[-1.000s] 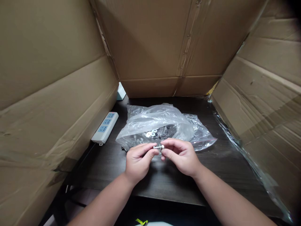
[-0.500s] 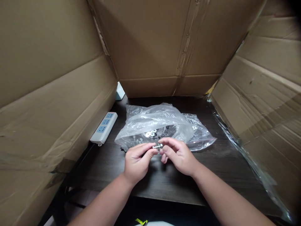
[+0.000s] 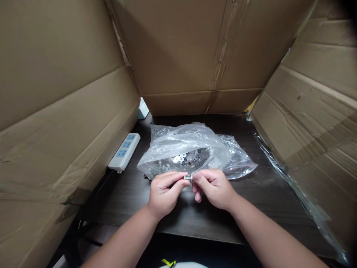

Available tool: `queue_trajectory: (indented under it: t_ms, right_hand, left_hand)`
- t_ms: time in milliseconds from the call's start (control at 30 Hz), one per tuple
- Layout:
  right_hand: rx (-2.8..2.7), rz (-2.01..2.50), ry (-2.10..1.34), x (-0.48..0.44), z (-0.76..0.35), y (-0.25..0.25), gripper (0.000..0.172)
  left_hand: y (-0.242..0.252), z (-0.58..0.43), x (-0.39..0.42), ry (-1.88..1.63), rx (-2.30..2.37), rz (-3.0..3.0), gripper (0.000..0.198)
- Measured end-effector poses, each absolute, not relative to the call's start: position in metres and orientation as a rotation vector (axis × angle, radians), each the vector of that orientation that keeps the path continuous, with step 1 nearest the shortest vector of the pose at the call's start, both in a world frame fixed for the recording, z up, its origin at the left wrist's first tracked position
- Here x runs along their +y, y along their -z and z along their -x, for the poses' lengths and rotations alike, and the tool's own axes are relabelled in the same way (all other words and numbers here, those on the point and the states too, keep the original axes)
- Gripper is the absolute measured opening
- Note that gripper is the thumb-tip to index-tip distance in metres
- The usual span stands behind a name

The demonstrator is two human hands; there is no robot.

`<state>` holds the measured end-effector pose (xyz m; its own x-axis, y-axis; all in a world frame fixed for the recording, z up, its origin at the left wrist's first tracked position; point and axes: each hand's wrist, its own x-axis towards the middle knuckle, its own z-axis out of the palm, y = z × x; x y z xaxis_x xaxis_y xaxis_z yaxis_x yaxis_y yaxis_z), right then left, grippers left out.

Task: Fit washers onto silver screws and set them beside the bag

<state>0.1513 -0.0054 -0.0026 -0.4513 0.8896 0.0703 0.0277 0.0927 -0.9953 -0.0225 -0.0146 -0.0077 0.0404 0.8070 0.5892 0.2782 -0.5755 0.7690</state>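
A small silver bolt [image 3: 187, 178] lies level between my two hands, above the front part of the dark table. My left hand [image 3: 166, 191] pinches its left end between thumb and forefinger. Around the right end close the thumb and fingertips of my right hand [image 3: 214, 186], hiding that end. A thin washer-like ring [image 3: 191, 178] shows on the shank at the right fingertips. Just beyond my hands, a clear plastic bag [image 3: 192, 137] lies with its mouth toward me. Inside it are several shiny washers [image 3: 178, 159] and many small dark pieces [image 3: 193, 158].
A white power strip [image 3: 124, 152] lies on the dark table [image 3: 200, 223] at left. Cardboard walls [image 3: 181, 56] stand at the back and both sides. Clear plastic film [image 3: 281, 171] runs along the right wall. A small dark piece [image 3: 147, 176] rests left of the bag.
My right fingers have closed over the bolt's right end, which showed before. Both hands and the bolt sit slightly lower in view. The bag has not moved.
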Motion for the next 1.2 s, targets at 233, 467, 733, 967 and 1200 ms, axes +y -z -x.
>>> queue_trajectory:
  t_ms: [233, 467, 733, 967, 1200]
  right_hand:
    - [-1.450, 0.820, -1.526, -0.0044, -0.1513, 0.0051, 0.042]
    - [-1.491, 0.778, -1.389, -0.0071, -0.1480, 0.0017, 0.016]
    - [-1.585, 0.956, -1.522, -0.0074, -0.1505, -0.0005, 0.040]
    - [-1.452, 0.857, -1.529, -0.0059, -0.1489, 0.0012, 0.030]
    - [-1.330, 0.785, -1.613, -0.0037, -0.1492, -0.0011, 0.018]
  left_hand:
    - [0.0142, 0.0227, -0.0147, -1.599, 1.167, -1.749, 0.011]
    - [0.0121, 0.0219, -0.0146, -1.610, 1.113, -1.819, 0.013]
    - [0.0127, 0.0214, -0.0146, -1.626, 1.047, -1.978, 0.019]
    - [0.0140, 0.0199, -0.0141, -1.631, 1.106, -1.900, 0.019]
    - [0.0142, 0.0180, -0.0142, -1.609, 1.152, -1.889, 0.016]
